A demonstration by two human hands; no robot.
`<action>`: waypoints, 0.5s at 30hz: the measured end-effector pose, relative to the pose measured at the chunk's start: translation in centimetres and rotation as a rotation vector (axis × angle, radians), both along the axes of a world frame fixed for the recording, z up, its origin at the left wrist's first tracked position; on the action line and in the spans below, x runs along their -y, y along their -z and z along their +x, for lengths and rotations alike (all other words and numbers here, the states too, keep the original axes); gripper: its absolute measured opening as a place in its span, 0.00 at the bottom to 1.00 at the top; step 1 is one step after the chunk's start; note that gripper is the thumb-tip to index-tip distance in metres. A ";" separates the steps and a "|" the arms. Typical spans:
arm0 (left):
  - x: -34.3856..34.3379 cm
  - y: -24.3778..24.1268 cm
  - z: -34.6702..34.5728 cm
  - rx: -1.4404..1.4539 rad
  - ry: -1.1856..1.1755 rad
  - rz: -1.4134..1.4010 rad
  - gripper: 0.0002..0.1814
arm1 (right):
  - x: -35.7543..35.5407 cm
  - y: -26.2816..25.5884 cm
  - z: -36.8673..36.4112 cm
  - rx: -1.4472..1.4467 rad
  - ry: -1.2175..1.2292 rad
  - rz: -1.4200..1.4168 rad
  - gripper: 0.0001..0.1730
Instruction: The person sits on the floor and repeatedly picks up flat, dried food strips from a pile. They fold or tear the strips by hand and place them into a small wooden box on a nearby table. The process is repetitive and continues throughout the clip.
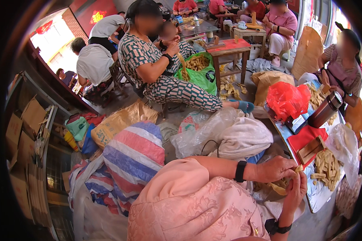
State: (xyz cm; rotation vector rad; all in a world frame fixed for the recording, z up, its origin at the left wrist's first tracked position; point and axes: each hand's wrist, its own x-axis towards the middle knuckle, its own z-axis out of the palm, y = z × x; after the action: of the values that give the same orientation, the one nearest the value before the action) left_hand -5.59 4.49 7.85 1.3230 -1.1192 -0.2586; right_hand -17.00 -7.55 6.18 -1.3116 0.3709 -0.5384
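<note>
My left hand (274, 169), with a black wristband, reaches in from the left, its fingertips pinching a small tan folded strip (298, 168). My right hand (297, 185), a black band on its wrist too, comes up from below, its fingers closed on the same strip. Just under the hands, more tan pieces (276, 188) lie partly hidden in clear plastic. Beside the hands stands a low table (315, 197) bearing a pile of tan strips (327, 168), a small wooden block tool (311, 150) on a red cloth (307, 137), and a clear plastic bag (345, 147).
On the table are a dark thermos flask (325, 110) and a red plastic bag (288, 101). A striped woven sack (134, 150) and a bundled pale cloth (244, 135) lie nearby. A seated person (150, 60) handles a strip over a green bag (200, 75); another sits across the table (342, 66).
</note>
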 end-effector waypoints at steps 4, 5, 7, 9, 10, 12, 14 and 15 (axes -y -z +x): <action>0.6 0.0 0.4 0.062 0.006 0.034 0.08 | 1.4 0.7 -0.1 -0.027 0.045 0.095 0.12; 1.2 0.4 1.1 0.159 -0.033 -0.036 0.06 | 3.0 2.4 0.2 -0.023 0.066 0.114 0.13; 1.4 0.4 2.1 -0.020 0.000 -0.029 0.03 | 4.2 2.3 -2.0 0.061 -0.071 0.373 0.12; 0.3 0.5 3.7 0.053 -0.058 0.023 0.05 | 6.0 3.0 -1.5 0.057 -0.056 0.584 0.13; 0.3 1.2 4.0 0.033 0.009 0.035 0.06 | 3.9 -0.1 -0.1 -0.088 0.155 0.572 0.10; -0.5 -2.0 5.5 -0.104 -0.035 0.072 0.07 | 3.6 -2.0 1.3 0.072 -0.033 0.450 0.09; -1.0 -3.0 5.7 -0.071 -0.099 -0.014 0.06 | 2.5 -3.7 2.0 0.165 -0.175 0.388 0.07; -1.8 -3.8 5.5 0.160 -0.148 0.065 0.13 | 1.7 -4.6 1.7 0.141 -0.120 0.314 0.07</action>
State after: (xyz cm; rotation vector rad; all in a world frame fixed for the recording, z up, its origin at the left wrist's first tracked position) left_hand -0.08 6.28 11.61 1.4976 -1.1472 -0.0818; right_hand -15.29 -9.28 10.74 -0.9803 0.2463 -0.4487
